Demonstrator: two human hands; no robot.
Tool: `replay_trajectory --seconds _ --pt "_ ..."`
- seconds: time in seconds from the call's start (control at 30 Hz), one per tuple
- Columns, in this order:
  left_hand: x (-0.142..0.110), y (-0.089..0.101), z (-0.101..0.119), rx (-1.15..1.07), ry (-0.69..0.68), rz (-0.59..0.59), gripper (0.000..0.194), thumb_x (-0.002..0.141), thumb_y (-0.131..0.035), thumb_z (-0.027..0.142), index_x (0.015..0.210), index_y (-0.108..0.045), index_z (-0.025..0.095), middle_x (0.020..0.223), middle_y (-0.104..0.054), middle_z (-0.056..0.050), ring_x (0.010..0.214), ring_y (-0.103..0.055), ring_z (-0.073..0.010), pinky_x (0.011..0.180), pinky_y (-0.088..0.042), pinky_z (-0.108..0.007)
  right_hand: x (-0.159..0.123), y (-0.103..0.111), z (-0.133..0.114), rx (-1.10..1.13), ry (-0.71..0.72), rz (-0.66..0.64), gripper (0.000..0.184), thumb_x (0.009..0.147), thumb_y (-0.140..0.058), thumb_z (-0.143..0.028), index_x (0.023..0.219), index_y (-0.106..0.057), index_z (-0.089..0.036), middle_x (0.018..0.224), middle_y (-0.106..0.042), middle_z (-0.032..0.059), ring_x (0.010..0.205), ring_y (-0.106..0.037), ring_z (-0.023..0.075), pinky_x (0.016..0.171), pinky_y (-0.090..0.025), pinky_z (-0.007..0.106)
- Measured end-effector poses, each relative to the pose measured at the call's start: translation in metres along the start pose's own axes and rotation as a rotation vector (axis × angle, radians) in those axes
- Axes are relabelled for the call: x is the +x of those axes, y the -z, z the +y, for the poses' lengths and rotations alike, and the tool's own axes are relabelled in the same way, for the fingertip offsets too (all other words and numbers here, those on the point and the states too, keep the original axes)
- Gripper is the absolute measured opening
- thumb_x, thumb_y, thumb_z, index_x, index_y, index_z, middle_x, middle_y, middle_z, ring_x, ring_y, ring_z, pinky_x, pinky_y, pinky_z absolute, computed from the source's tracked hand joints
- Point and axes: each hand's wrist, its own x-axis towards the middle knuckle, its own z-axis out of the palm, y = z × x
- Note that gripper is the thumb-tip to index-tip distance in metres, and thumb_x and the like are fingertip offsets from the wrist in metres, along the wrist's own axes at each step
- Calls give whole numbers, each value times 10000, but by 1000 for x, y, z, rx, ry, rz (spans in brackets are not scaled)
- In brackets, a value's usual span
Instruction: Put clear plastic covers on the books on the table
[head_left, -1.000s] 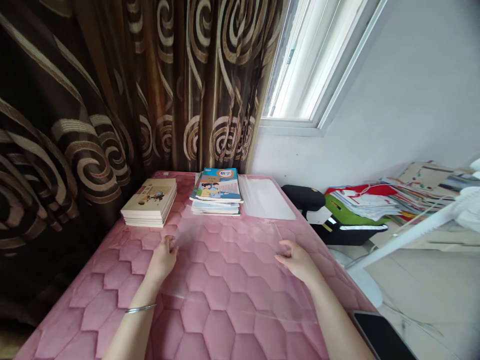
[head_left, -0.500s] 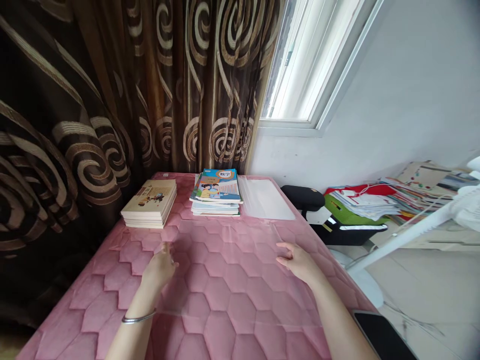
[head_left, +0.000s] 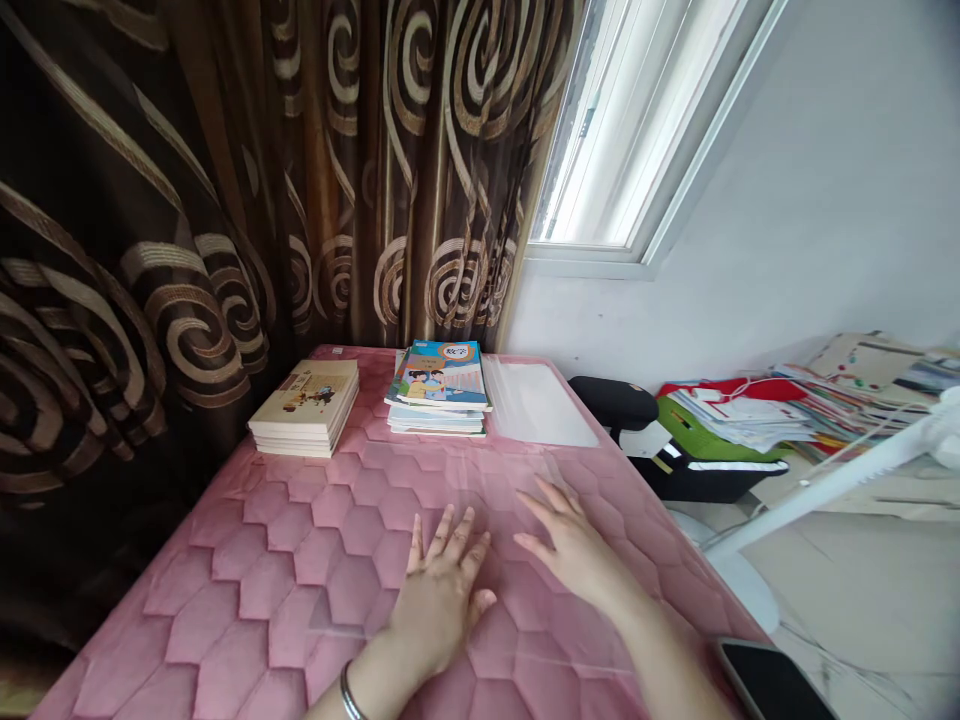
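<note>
A clear plastic sheet (head_left: 375, 633) lies spread over the pink quilted surface (head_left: 202, 620), its edges only faintly visible. My left hand (head_left: 442, 590), a silver bangle at its wrist, rests flat on the sheet near its middle with fingers spread. To its right, my right hand (head_left: 574, 540) also lies on or just over the sheet, fingers apart and pointing to the upper left. Neither hand grips anything. Beyond them sit a pile of textbooks (head_left: 442, 385) with a blue cover on top and, farther left, a stack of cream-coloured books (head_left: 304, 410).
Right of the textbooks lies a stack of whitish translucent sheets (head_left: 544, 400). A phone (head_left: 772, 680) is at the near right edge. Past that edge stand a white fan (head_left: 810, 510) and a black armrest (head_left: 611, 400). Papers (head_left: 750, 415) are piled behind. A patterned curtain (head_left: 337, 180) hangs at the back.
My left hand has moved right from the sheet's left side to its middle and spread flat. My right hand has shifted slightly left, its fingers opening wider.
</note>
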Motion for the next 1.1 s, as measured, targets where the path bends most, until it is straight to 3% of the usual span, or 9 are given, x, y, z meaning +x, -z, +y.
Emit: replay_trajectory --seconds 0.17,0.33,0.6,0.67,0.73,0.87,0.97,1.03,1.1 --pt "-1 -10 -5 -77 21 -137 652 895 -398 555 1471 -184 336 1571 -89 -75 1438 -75 -339 1097 -11 -679 3 -22 -6 8 37 -206 653 873 -460 -578 1458 -296 -338 1584 -76 13 1438 0 326 1133 -106 577" --pt "0 -10 -7 -63 63 -159 672 880 -390 588 1465 -184 328 1563 -58 -63 1433 -36 -361 1085 -2 -696 9 -24 7 -12 82 -260 637 888 -369 -636 1462 -219 -405 1581 -64 -32 1444 3 282 1140 -42 561" --pt "-1 -15 -11 -54 39 -166 674 879 -360 599 1469 -165 337 1565 -31 -35 1435 0 -343 1093 27 -682 6 -14 6 21 21 -356 677 859 -464 -590 1462 -242 -381 1580 -51 -14 1444 -3 285 1143 -66 545" --pt "-1 -17 -11 -43 48 -168 676 877 -373 587 1469 -158 342 1565 -34 -29 1433 -3 -345 1092 18 -687 9 -12 5 61 23 -332 660 835 -530 -545 1438 -323 -373 1577 -113 -7 1443 -61 291 1144 -114 530" --pt "0 -18 -10 -40 57 -175 675 879 -370 583 1470 -154 337 1563 -26 -30 1433 6 -342 1092 22 -687 16 -8 2 127 28 -252 563 818 -574 -488 1351 -492 -324 1536 -286 35 1413 -223 294 1129 -209 497" --pt "0 -19 -9 -50 60 -166 676 882 -352 598 1470 -172 318 1560 -31 -49 1432 7 -342 1088 31 -688 50 9 -14 496 -77 -46 275 838 -583 -405 1007 -686 -215 1114 -688 83 1033 -632 242 925 -480 400" --pt "-1 -19 -9 -38 55 -159 669 887 -341 600 1470 -163 325 1562 -34 -42 1433 -4 -339 1094 19 -683 89 25 -30 1006 -375 72 172 831 -635 -346 794 -643 -179 817 -719 44 648 -657 157 588 -534 261" --pt "-2 -18 -9 -21 56 -157 660 894 -310 606 1472 -143 332 1563 -25 -29 1434 8 -325 1100 18 -671 116 32 -39 1080 -469 124 187 855 -622 -334 774 -590 -169 691 -689 31 511 -598 120 476 -490 218" --pt "-3 -17 -9 -13 58 -165 657 897 -285 611 1473 -130 334 1563 -17 -20 1434 22 -314 1104 18 -662 141 32 -46 1130 -531 159 189 877 -605 -334 802 -566 -164 671 -674 35 510 -587 108 481 -498 209"
